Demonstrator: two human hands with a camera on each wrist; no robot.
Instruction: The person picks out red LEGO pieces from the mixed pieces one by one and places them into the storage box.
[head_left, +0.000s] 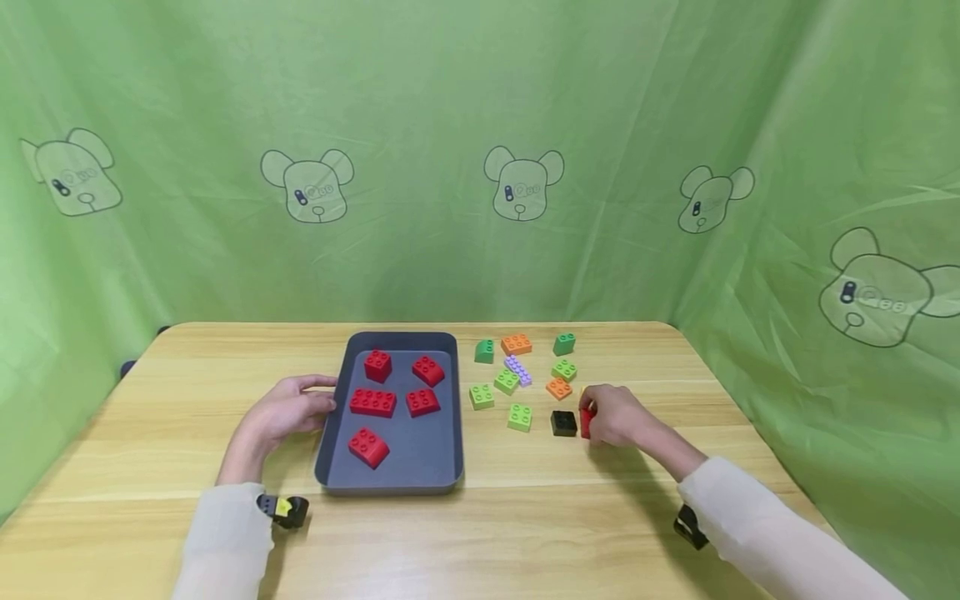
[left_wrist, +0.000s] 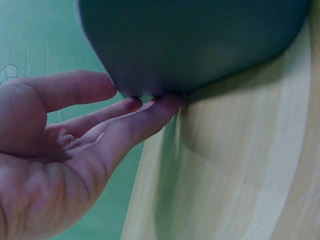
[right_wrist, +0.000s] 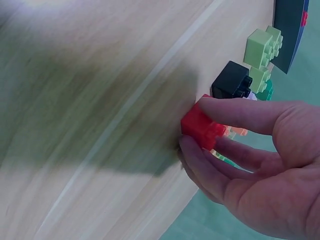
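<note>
Thumb and fingers of my right hand pinch a red toy brick on the table, right beside a black brick. In the right wrist view, the thumb lies on one side of the red brick and the fingers on the other. My left hand is at the left side of a dark grey tray, its fairly straight fingertips touching the wall, as the left wrist view shows. Inside the tray several red bricks lie spread out, some with a curved end.
Between tray and right hand lie loose bricks: light green, dark green, orange and a long purple one. A bit of yellow shows behind the right fingers. A green curtain hangs behind the wooden table.
</note>
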